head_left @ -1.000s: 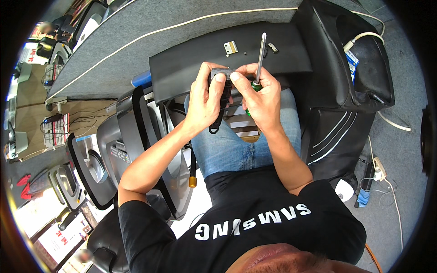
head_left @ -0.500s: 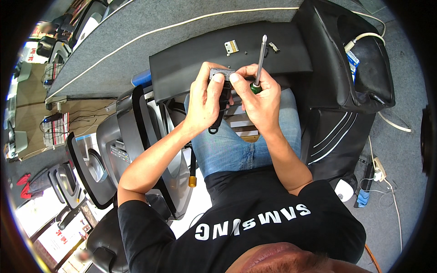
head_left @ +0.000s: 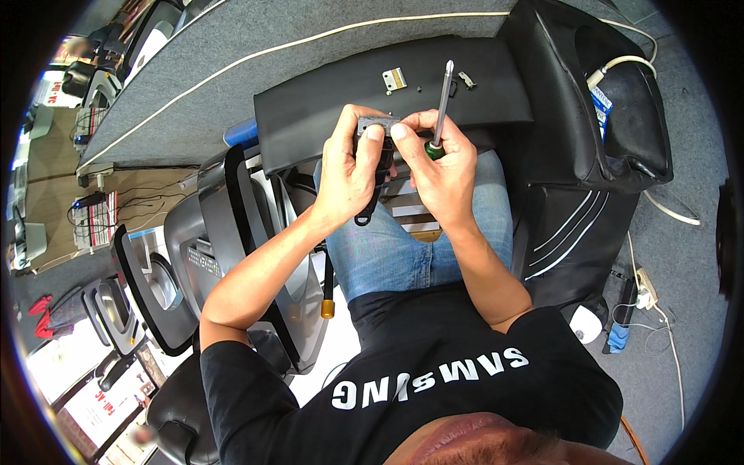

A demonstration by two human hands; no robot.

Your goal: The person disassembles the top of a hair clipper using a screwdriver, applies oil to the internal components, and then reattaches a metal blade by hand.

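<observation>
My left hand [head_left: 346, 167] is wrapped round a black hair clipper [head_left: 383, 167], its thumb pressing on the grey metal blade [head_left: 378, 122] at the clipper's far end. A hanging loop shows at the near end. The thumb and forefinger of my right hand [head_left: 443, 167] touch the right end of that blade. Tucked in the same hand is a screwdriver [head_left: 444, 101], its green handle mostly hidden by the palm and its steel shaft pointing away from me. Beyond my hands, a silver and gold blade plate [head_left: 394, 79] and a small metal part [head_left: 466, 80] lie on the black padded bench [head_left: 318, 101].
Tiny screws lie near the blade plate. A black armchair [head_left: 589, 101] with a blue packet [head_left: 601, 108] stands at the right. Salon chairs [head_left: 232, 232] crowd the left. A white cable [head_left: 310, 36] runs along the grey carpet-like surface behind the bench.
Almost nothing differs. Both hands have shifted very slightly at the blade, and the screwdriver has tilted a touch with my right hand.
</observation>
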